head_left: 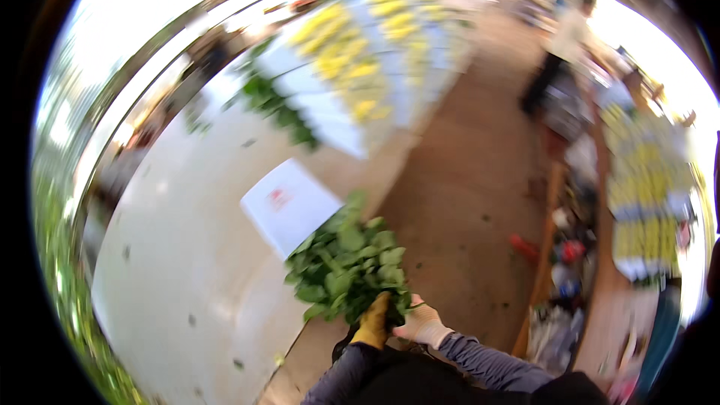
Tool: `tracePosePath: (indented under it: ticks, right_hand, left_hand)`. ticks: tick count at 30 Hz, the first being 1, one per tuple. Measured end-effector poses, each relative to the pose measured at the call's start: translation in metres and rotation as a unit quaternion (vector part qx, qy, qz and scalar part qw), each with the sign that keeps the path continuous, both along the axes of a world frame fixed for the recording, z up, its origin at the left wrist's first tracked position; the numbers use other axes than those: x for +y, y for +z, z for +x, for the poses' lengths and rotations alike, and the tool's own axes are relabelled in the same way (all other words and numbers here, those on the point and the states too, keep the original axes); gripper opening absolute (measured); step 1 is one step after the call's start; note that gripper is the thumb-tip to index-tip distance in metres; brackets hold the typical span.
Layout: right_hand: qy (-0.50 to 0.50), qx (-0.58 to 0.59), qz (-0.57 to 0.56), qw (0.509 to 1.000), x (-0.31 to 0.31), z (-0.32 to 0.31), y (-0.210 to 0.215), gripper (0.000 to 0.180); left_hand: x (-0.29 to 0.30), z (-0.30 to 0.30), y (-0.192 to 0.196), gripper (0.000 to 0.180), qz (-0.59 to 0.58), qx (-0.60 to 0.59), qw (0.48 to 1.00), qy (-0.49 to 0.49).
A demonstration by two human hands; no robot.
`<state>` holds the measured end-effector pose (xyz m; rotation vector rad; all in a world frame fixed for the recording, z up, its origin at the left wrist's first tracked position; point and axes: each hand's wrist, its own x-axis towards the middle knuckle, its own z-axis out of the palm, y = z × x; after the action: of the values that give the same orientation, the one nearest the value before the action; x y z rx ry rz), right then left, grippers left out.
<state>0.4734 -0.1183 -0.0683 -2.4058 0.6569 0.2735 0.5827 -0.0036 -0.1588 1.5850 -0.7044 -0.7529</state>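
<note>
A bunch of leafy green stems [349, 262] lies over the near right edge of the table, its far end wrapped in a white paper sleeve [291, 206] with a small red mark. The flower heads, if any, are hidden inside the sleeve. My left hand [373, 322], in a yellow glove, is closed round the stem end close to my body. Beside it, my right hand [421, 324] in a pale glove is at the same stem end, its fingers partly hidden by leaves and blurred.
The pale table [180, 232] carries loose leaves, a row of greenery [277, 109] and rows of yellow flowers in white wrappers [341, 52]. Across the brown floor [465, 172], a person [566, 45] stands by a second bench holding more wrapped yellow flowers [643, 180]. Clutter fills the shelf below.
</note>
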Motion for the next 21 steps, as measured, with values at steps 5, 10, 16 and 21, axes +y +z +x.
tracePosePath:
  ticks: [5,10,16,21]
  right_hand:
    - [-0.168,0.016,0.032,0.985,0.039,-0.087,0.057,0.073]
    - [-0.365,-0.021,0.024,0.93,0.119,-0.13,0.128,0.075]
    - [-0.6,-0.011,-0.087,0.795,0.23,-0.16,0.175,0.07]
    - [-0.713,-0.064,-0.145,0.683,0.26,-0.193,0.18,0.065]
  left_hand:
    - [-0.006,-0.064,0.076,0.037,-0.029,0.564,0.821,-0.083]
    - [0.014,-0.091,0.179,0.041,0.07,0.525,0.802,-0.275]
    - [0.038,-0.139,0.183,0.042,0.118,0.424,0.732,-0.519]
    - [0.043,-0.192,0.144,0.042,0.141,0.288,0.712,-0.624]
